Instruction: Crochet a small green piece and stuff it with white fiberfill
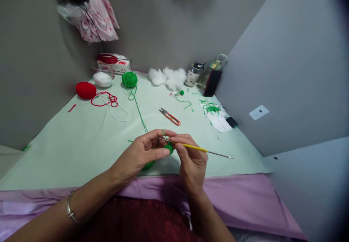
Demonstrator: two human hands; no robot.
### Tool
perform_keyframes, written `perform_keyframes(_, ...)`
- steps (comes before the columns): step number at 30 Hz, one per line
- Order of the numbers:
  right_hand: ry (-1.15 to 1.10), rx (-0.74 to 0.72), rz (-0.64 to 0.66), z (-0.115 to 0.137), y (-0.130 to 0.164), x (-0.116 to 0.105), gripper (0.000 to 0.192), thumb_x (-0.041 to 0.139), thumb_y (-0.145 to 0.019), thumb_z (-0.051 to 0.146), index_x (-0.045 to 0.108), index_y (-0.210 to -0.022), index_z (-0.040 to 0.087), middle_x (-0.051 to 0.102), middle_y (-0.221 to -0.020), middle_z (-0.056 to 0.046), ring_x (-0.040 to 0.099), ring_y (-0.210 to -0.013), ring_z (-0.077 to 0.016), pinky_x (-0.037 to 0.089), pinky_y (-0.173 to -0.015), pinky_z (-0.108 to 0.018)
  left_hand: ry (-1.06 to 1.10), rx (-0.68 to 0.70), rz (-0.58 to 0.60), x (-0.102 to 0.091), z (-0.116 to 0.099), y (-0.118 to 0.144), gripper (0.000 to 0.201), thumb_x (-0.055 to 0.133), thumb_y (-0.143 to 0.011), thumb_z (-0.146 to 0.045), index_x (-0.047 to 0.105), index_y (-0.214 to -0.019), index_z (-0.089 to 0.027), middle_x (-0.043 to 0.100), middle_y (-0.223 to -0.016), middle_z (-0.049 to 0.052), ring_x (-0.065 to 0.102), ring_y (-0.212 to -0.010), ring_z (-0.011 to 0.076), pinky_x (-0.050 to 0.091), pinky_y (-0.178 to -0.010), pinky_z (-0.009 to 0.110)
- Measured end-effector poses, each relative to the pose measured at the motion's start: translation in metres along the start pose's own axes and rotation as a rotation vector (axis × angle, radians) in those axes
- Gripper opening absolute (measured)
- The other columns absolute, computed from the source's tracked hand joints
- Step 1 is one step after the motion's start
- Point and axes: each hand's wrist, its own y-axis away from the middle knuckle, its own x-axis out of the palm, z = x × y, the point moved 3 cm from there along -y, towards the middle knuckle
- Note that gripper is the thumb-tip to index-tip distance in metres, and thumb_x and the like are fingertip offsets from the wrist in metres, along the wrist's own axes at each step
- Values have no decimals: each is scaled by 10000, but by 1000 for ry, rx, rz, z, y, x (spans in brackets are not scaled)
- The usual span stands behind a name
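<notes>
Your left hand (141,154) pinches the green crochet piece (169,148), your right hand (191,158) grips the crochet hook (199,149); no label is readable.

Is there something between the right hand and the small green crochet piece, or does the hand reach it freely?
Nothing visible stands in the way. The right hand holds the crochet hook, whose tip is at the green crochet piece, pinched by the left hand. The scissors lie apart, farther back.

Bare forearms, a silver bangle (70,207) on the left wrist, dark red clothing (136,220).
</notes>
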Motion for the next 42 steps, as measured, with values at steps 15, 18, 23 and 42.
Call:
perform_keyframes(15, -479, 237, -38, 17, -23, -14, 177, 808, -875, 417, 805, -875, 240, 761, -760, -15, 677, -682, -146, 563, -660, -269, -284, 55, 273, 7, -63, 2, 260, 778, -896, -340, 831, -1134, -250, 792, -1217, 79, 664, -1240, 267, 425, -1152, 400)
perform_keyframes(18, -564, 295, -117, 24, -28, -23, 201, 873, -809, 419, 801, -833, 232, 760, -782, -14, 679, -693, -129, 564, -639, -237, -258, 93, 165, 1, -75, -1, 121, 819, -863, -328, 840, -925, -225, 789, -1159, 62, 678, -1178, 222, 499, -1080, 322)
perform_keyframes(23, -876, 369, -161, 27, -39, -56, 218, 938, -746, 315, 764, -853, 238, 733, -772, 45, 608, -556, -37, 520, -496, -113, -150, 147, 21, -30, -111, -17, 298, 868, -770, -433, 834, -894, -165, 743, -938, 60, 556, -618, 60, 369, -402, 110)
perform_keyframes(42, -879, 270, -325, 17, -49, -113, 338, 971, -660, 192, 706, -868, 213, 673, -753, 83, 510, -500, 13, 474, -467, -59, -1083, 686, -454, -67, -267, -8, 184, 844, -783, -243, 833, -965, -218, 739, -910, -93, 607, -1128, 159, 379, -698, 122)
